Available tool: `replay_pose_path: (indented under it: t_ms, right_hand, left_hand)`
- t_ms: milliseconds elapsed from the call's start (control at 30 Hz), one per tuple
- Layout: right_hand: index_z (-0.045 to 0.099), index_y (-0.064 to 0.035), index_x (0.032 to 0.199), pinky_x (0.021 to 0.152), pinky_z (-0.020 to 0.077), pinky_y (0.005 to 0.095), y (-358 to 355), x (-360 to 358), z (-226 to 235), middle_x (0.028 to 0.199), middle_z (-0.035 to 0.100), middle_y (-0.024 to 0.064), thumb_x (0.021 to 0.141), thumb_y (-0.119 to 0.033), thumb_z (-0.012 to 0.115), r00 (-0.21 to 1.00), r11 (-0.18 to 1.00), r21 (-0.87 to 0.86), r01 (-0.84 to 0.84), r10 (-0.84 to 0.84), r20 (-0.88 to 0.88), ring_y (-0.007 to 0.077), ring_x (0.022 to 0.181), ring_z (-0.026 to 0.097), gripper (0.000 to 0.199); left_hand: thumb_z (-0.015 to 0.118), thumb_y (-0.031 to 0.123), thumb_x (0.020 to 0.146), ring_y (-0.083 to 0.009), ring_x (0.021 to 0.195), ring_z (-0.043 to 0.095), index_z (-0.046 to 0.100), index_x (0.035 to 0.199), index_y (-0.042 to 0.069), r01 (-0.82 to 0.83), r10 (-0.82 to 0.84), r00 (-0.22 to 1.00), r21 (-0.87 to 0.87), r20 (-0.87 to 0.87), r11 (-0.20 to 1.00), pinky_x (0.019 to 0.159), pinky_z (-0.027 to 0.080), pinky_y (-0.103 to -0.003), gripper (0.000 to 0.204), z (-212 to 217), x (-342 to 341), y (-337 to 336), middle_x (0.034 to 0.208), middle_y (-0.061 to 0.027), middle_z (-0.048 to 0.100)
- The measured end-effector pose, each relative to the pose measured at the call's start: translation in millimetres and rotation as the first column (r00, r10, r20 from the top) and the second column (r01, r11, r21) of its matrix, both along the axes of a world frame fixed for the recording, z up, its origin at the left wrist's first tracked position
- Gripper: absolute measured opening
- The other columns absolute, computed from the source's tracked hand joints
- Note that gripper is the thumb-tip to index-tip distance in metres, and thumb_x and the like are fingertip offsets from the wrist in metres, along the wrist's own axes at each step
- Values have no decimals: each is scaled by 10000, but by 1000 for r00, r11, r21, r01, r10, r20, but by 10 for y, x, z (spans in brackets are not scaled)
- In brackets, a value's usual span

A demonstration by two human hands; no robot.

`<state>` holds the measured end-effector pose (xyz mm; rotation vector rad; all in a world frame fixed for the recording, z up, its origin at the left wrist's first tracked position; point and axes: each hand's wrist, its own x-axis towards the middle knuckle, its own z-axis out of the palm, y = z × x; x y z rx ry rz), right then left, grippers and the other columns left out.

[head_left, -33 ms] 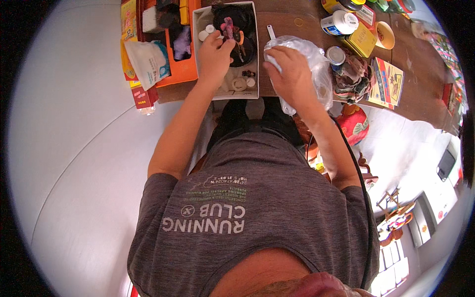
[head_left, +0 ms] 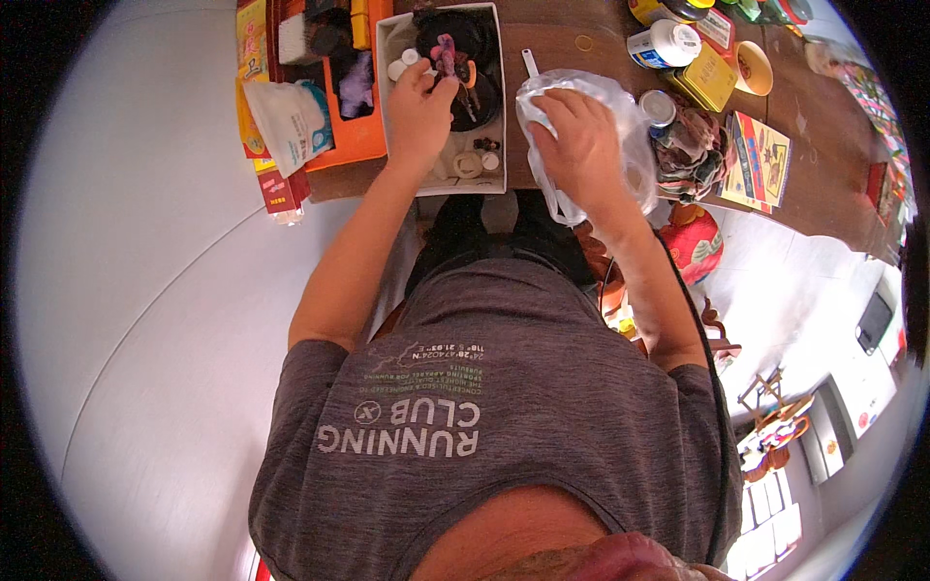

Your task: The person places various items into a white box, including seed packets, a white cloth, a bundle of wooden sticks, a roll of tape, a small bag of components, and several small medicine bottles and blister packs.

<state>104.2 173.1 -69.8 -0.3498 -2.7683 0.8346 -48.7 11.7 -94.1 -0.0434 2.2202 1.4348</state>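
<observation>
My left hand (head_left: 423,116) is over a white open box (head_left: 496,160), its fingertips beside small round white caps (head_left: 399,68). Thumb and forefinger are spread, and I see nothing clearly gripped between them. Inside the box lie black round pieces (head_left: 473,108), a crumpled purple scrap (head_left: 446,56) and several pale small parts (head_left: 467,165) at its near end. To the right, my right hand (head_left: 581,145) hovers over or rests on a clear plastic bag (head_left: 632,145); I cannot tell if it touches. Its fingers are loosely stretched, the thumb apart.
Left of the box are an orange tray (head_left: 360,137) and a white-and-teal packet (head_left: 291,121). Right of the bag stand a silver-lidded jar (head_left: 657,108), crumpled dark cloth (head_left: 693,150), a printed card (head_left: 756,163), a white bottle (head_left: 666,45), a yellow tin (head_left: 705,79) and a cup (head_left: 754,68).
My right hand has shifted slightly to the right and nearer to me, and the plastic bag has spread a little to the right. My left hand has barely moved.
</observation>
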Motion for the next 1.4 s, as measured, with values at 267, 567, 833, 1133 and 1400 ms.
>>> replay_pose_path:
  t_ms: [267,567,833,1133,1400]
  right_hand:
    - [679,-91,1136,1035,421,538,266,646,-365,1199,668,127,811,-315,777,878,965,253,-69,-62,474,339,1225,581,406]
    - [645,-71,980,717,557,454,559,401,-303,905,636,132,885,-133,662,975,983,85,164,-175,140,344,856,662,115]
    - [659,-78,1085,749,569,481,1142,-180,-958,1033,682,178,920,-186,594,977,984,32,175,-178,114,382,910,688,208]
    - [693,-115,1087,776,557,448,1150,-194,-764,1029,699,140,932,-227,654,991,968,-229,104,-119,-55,377,939,674,195]
    - [657,-103,1086,754,572,486,1084,-350,-917,1027,691,153,942,-243,633,996,996,85,17,-25,86,391,942,686,202]
  left_hand:
    - [688,93,853,-272,956,672,682,1165,85,508,-685,279,-502,-672,700,821,490,-440,312,231,-6,635,992,-88,728]
    - [664,125,822,-250,964,670,741,868,122,338,-978,-195,-941,-66,-4,884,410,-448,89,-335,-11,1287,885,-65,744]
    - [640,153,852,-244,969,670,753,912,147,301,-981,-143,-938,132,-170,891,406,-451,129,-499,26,1384,908,-53,749]
    - [658,205,881,-252,883,702,710,964,49,415,-926,184,-828,-330,377,788,501,-404,184,331,-77,1305,908,-100,747]
    - [692,281,906,-195,838,704,679,1041,-23,197,-225,947,-141,-227,970,776,553,-367,333,735,-237,-182,903,-135,729]
